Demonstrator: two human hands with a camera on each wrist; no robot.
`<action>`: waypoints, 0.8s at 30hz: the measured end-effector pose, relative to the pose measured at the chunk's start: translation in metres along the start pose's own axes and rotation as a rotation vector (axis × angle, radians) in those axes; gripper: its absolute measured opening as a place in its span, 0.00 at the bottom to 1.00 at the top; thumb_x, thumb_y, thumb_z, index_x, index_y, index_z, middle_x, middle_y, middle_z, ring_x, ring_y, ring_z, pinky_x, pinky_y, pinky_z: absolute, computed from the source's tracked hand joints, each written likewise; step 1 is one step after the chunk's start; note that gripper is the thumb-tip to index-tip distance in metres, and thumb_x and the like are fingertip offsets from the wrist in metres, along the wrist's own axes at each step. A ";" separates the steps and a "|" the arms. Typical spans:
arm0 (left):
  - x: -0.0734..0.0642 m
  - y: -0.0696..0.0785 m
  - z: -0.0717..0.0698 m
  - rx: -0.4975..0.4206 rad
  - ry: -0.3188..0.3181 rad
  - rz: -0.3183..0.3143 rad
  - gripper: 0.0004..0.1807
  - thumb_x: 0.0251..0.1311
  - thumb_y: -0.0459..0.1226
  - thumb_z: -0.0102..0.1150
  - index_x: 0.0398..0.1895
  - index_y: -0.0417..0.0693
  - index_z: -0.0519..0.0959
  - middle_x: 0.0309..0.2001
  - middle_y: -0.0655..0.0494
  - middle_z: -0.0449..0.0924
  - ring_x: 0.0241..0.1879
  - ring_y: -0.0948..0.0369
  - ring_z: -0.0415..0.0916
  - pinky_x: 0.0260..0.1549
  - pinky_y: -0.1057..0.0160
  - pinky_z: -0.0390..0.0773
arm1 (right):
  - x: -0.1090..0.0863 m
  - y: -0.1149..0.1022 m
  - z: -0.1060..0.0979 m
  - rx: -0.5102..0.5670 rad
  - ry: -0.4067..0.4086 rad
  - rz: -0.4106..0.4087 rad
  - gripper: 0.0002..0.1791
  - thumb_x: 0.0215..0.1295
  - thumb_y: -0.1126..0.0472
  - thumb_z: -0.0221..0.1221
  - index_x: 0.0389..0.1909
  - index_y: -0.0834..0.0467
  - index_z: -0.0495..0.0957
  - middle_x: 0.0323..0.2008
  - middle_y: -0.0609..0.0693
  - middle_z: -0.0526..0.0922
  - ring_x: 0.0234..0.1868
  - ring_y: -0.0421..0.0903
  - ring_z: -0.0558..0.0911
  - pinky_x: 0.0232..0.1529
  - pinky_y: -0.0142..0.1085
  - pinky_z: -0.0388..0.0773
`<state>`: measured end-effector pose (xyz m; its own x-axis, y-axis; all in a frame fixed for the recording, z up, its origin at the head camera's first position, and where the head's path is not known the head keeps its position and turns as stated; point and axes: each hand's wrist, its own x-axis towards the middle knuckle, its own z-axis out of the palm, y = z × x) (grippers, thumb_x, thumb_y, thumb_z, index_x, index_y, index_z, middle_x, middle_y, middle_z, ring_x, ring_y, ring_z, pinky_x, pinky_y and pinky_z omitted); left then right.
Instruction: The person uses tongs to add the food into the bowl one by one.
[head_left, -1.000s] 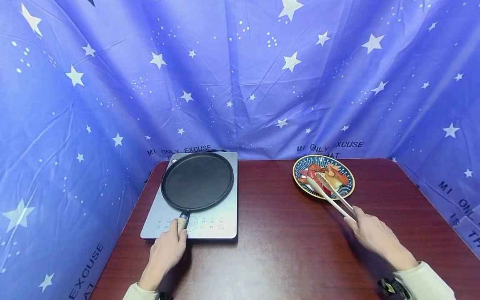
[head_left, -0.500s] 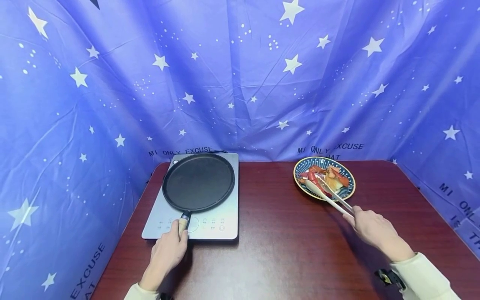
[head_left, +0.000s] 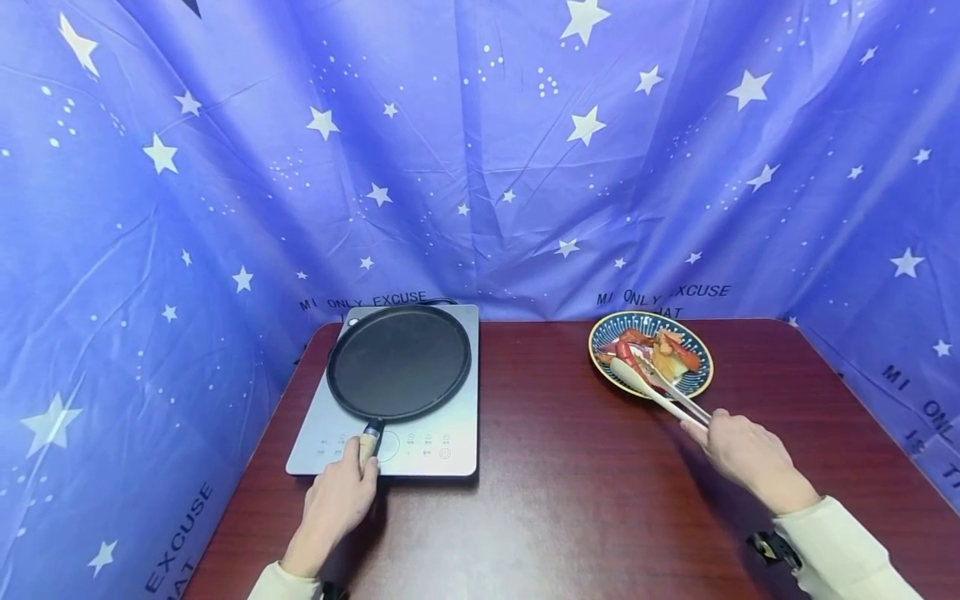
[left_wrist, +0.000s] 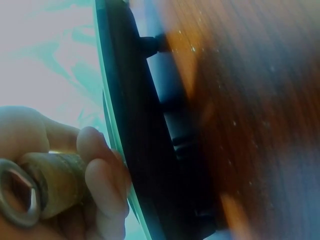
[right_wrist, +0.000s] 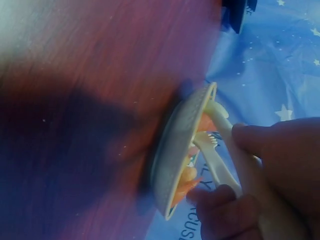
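Observation:
In the head view my left hand (head_left: 337, 498) grips the wooden handle (head_left: 367, 446) of a flat black frying pan (head_left: 399, 362), which sits on an induction cooktop. The left wrist view shows fingers curled round that handle (left_wrist: 60, 182), with a metal ring at its end. On the right, my right hand (head_left: 753, 458) holds pale tongs (head_left: 660, 398), their tips down among red and yellow food pieces (head_left: 667, 354) on a blue patterned plate (head_left: 615, 323). A red curved piece (head_left: 626, 354) lies at the tips. In the right wrist view, the tongs (right_wrist: 240, 155) reach over the plate's rim (right_wrist: 182, 165).
The silver cooktop (head_left: 457, 417) has touch controls along its front and stands at the left of a dark red wooden table (head_left: 540, 433). A blue star-patterned curtain (head_left: 480, 167) hangs behind and at both sides. A cable (head_left: 438, 301) runs behind the cooktop.
The arms of the tongs have come closer together over the food, and my right hand has shifted slightly left. My left hand and the frying pan stay as they were.

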<state>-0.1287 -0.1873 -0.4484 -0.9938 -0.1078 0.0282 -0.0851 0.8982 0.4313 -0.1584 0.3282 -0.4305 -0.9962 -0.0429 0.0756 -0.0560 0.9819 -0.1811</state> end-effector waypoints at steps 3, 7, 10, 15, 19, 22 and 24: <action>0.000 0.000 0.001 0.001 0.000 0.001 0.23 0.63 0.42 0.48 0.57 0.39 0.66 0.25 0.42 0.76 0.23 0.47 0.75 0.20 0.47 0.69 | 0.001 0.002 0.001 0.006 -0.017 0.018 0.30 0.67 0.43 0.50 0.16 0.64 0.67 0.13 0.59 0.71 0.15 0.60 0.74 0.16 0.54 0.67; 0.001 0.000 0.001 0.005 -0.001 0.003 0.23 0.63 0.43 0.48 0.57 0.38 0.66 0.25 0.43 0.76 0.23 0.47 0.75 0.19 0.48 0.69 | 0.007 0.007 0.000 0.034 -0.117 0.085 0.37 0.64 0.33 0.45 0.15 0.63 0.72 0.17 0.63 0.74 0.19 0.62 0.76 0.18 0.54 0.69; 0.001 0.000 0.001 0.006 -0.001 0.003 0.23 0.63 0.42 0.48 0.57 0.38 0.66 0.25 0.42 0.76 0.23 0.47 0.75 0.19 0.48 0.69 | 0.011 0.010 -0.002 0.053 -0.190 0.131 0.41 0.61 0.28 0.43 0.19 0.65 0.75 0.21 0.65 0.76 0.22 0.61 0.77 0.20 0.53 0.69; 0.000 0.000 0.000 0.001 -0.004 -0.001 0.22 0.64 0.43 0.48 0.56 0.40 0.66 0.24 0.44 0.75 0.22 0.48 0.74 0.19 0.48 0.69 | 0.013 0.014 0.001 0.072 -0.219 0.156 0.41 0.59 0.27 0.44 0.20 0.65 0.75 0.22 0.66 0.76 0.23 0.60 0.77 0.19 0.52 0.69; 0.000 0.000 0.000 0.000 -0.006 -0.001 0.21 0.64 0.43 0.48 0.55 0.40 0.66 0.24 0.45 0.75 0.22 0.48 0.74 0.18 0.49 0.68 | 0.013 0.016 0.004 0.069 -0.189 0.131 0.40 0.61 0.29 0.45 0.20 0.66 0.75 0.21 0.66 0.76 0.22 0.61 0.77 0.19 0.53 0.70; 0.000 -0.001 0.001 -0.001 -0.003 0.000 0.21 0.64 0.43 0.48 0.56 0.40 0.66 0.24 0.44 0.75 0.23 0.47 0.75 0.18 0.48 0.68 | 0.013 0.016 0.005 0.060 -0.171 0.114 0.39 0.62 0.31 0.45 0.20 0.66 0.75 0.21 0.65 0.76 0.22 0.62 0.77 0.18 0.53 0.69; 0.001 -0.001 0.001 -0.002 0.001 0.002 0.22 0.64 0.43 0.48 0.56 0.40 0.66 0.24 0.44 0.76 0.23 0.47 0.75 0.19 0.48 0.69 | 0.013 0.016 0.006 0.054 -0.163 0.108 0.39 0.63 0.31 0.44 0.18 0.64 0.75 0.20 0.64 0.76 0.21 0.61 0.77 0.18 0.53 0.69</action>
<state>-0.1294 -0.1877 -0.4498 -0.9939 -0.1063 0.0296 -0.0831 0.8975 0.4330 -0.1731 0.3423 -0.4387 -0.9939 0.0289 -0.1064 0.0530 0.9713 -0.2319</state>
